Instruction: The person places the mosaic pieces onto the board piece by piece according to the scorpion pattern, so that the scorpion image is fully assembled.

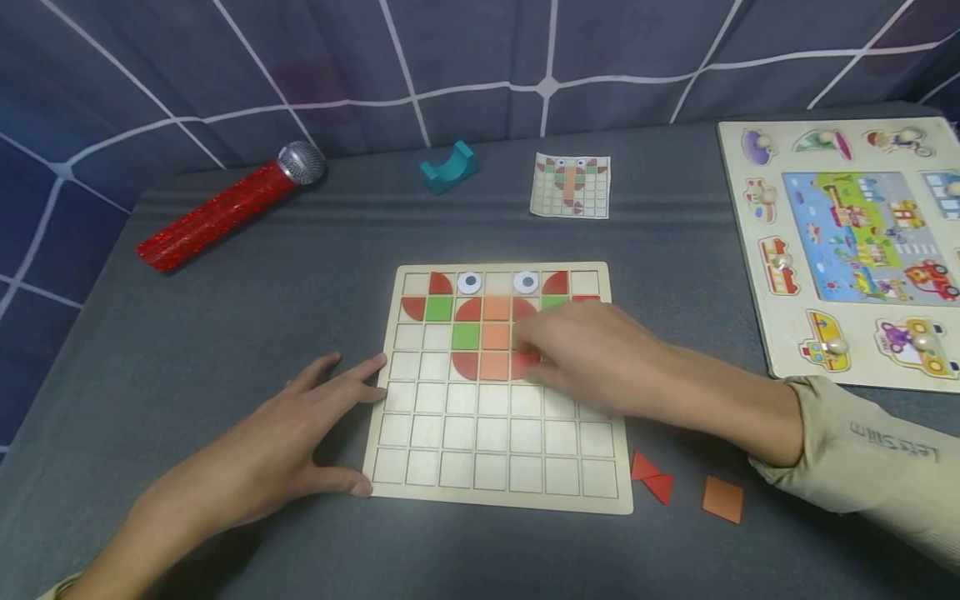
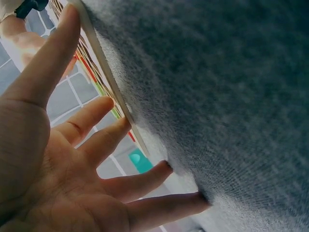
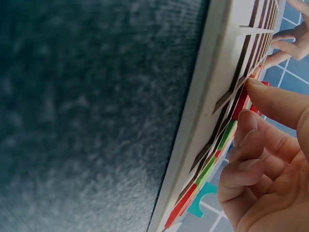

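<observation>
A square wooden grid board (image 1: pixel 495 471) lies flat on the table, its upper cells filled with red, green and orange tiles and two eye discs (image 1: pixel 469 283). My right hand (image 1: pixel 592 354) reaches over the board from the right. Between its thumb and index finger it pinches a red quarter-circle tile (image 3: pixel 243 102) at a cell right of the lowest orange square (image 1: pixel 494 365). Its knuckles hide several cells in the head view. With fingers spread, my left hand (image 1: pixel 277 442) touches the board's left edge with thumb and fingertips.
Two red triangles (image 1: pixel 651 475) and an orange square (image 1: pixel 722 499) lie right of the board. Behind it are a printed pattern card (image 1: pixel 547 204), a teal curved block (image 1: pixel 450 169) and a red glittery microphone (image 1: pixel 225 211). A picture knob puzzle (image 1: pixel 757 312) sits at the right.
</observation>
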Tool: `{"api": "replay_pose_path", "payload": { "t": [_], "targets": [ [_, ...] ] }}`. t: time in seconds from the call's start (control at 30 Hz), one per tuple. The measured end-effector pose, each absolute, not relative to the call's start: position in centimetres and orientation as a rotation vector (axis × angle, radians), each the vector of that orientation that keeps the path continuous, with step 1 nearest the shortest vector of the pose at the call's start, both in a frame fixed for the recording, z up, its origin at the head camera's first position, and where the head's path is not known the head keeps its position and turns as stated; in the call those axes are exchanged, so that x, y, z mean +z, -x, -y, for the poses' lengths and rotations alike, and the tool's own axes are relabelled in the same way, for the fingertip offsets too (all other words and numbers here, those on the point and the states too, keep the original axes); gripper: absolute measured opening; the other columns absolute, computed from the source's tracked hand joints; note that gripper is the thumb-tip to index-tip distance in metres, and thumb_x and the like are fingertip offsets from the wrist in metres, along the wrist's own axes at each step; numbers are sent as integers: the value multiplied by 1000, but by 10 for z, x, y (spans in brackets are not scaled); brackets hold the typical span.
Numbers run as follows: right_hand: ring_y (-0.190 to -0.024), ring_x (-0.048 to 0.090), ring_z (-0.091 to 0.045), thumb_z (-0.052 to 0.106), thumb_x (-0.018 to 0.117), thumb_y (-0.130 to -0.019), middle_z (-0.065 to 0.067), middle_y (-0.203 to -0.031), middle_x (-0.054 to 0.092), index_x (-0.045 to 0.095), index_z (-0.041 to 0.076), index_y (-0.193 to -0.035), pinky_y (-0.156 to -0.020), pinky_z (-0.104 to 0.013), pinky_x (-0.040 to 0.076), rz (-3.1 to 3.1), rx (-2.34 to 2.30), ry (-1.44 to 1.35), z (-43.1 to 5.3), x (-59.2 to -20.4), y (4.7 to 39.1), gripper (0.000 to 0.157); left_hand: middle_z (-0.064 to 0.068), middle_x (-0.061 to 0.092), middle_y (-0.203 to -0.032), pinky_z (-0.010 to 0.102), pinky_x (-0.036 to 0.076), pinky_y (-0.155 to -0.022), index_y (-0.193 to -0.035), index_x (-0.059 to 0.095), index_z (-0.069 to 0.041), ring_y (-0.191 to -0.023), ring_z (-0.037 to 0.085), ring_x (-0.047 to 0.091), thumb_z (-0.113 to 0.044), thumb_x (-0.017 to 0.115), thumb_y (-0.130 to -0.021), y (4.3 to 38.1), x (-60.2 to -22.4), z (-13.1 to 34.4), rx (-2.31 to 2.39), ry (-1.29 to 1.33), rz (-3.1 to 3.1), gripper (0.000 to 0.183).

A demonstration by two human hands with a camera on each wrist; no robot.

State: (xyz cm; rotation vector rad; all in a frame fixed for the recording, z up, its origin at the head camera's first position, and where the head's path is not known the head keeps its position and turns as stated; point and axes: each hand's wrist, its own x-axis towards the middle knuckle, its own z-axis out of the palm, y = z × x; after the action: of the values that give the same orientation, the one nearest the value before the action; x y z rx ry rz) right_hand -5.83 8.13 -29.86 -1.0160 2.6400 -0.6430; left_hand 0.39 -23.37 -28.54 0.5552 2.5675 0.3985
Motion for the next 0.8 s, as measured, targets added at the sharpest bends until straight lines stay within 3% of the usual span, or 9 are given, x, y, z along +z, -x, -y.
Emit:
{"api": "replay_pose_path", "payload": {
  "t": [0.53, 0.8],
  "targets": [
    [-60, 48, -14, 8, 75, -84, 8, -66, 54, 70, 14, -81, -55, -29, 43, -2667, -569, 1036, -82, -297, 57, 9, -4, 28, -160, 75, 33, -95, -139, 51, -30, -141, 52, 20, -58, 83, -64, -3, -285, 233, 393, -550, -2558, 86],
    [-63, 50, -12, 6, 74, -84, 9, -70, 57, 72, 15, -86, -58, -30, 45, -2658, -598, 1041, -82, -296, 56, 10, -4, 28, -160, 76, 33, -93, -141, 49, -30, -141, 52, 20, -60, 82, -65, -3, -285, 234, 394, -528, -2544, 88]
  ]
}}
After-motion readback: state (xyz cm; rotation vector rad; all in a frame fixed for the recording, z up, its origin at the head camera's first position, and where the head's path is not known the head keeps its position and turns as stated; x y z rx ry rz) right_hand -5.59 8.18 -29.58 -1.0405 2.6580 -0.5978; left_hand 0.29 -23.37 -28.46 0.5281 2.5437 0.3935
